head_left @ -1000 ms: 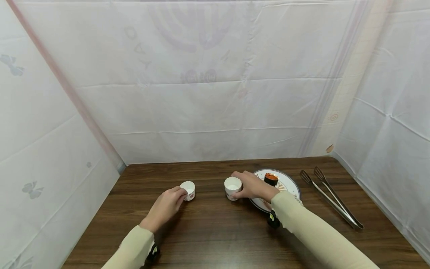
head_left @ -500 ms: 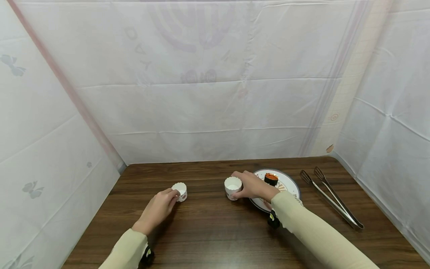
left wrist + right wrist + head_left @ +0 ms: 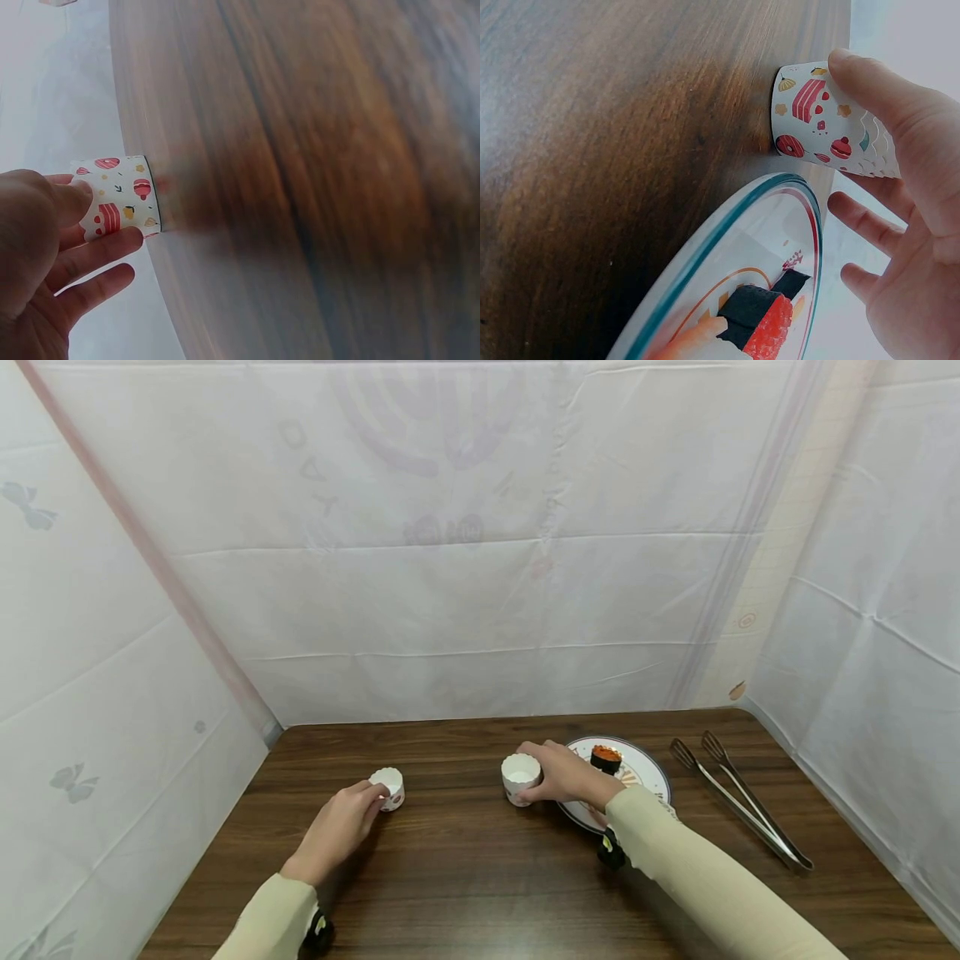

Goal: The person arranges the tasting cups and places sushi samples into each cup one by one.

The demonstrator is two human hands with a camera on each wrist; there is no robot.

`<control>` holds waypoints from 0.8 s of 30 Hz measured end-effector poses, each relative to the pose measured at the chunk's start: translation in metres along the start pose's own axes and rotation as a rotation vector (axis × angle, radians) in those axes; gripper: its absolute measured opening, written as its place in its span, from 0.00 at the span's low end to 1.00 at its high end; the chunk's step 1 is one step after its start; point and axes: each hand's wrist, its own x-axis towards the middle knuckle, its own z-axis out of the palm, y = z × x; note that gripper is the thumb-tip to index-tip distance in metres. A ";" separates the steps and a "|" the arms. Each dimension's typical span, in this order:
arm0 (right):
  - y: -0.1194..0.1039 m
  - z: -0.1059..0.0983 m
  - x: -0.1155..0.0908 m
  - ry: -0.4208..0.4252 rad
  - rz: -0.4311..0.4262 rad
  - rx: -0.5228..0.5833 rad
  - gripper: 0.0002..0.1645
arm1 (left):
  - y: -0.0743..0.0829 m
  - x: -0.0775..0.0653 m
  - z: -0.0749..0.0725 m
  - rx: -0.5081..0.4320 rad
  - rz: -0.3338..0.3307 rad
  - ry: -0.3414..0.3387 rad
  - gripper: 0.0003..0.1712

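My left hand [image 3: 333,828] pinches the rim of a white paper baking cup [image 3: 393,782] on the left part of the table. In the left wrist view, this printed cup [image 3: 118,196] has its base at the tabletop, thumb on one side and fingers around the other. My right hand [image 3: 562,774] holds white paper baking cups [image 3: 517,787] near the table's middle. Several nested scalloped rims show on these printed cups [image 3: 810,120] in the right wrist view. Both openings face up, and the white inside of the top cup is visible.
Right of the cups lies a round plate [image 3: 654,777], partly behind my right forearm. It bears a roe sushi roll [image 3: 606,759]; an orange-and-white piece [image 3: 694,341] shows beside it in the right wrist view. Metal tongs [image 3: 750,814] lie farther right. White sheeting [image 3: 450,610] surrounds the table.
My left hand has moved leftward with its baking cup, widening the gap to the other cups. The right hand and its cups have stayed in place.
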 end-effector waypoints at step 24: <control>0.000 0.000 -0.001 -0.002 0.010 -0.016 0.45 | -0.023 -0.016 -0.017 0.017 -0.042 -0.013 0.08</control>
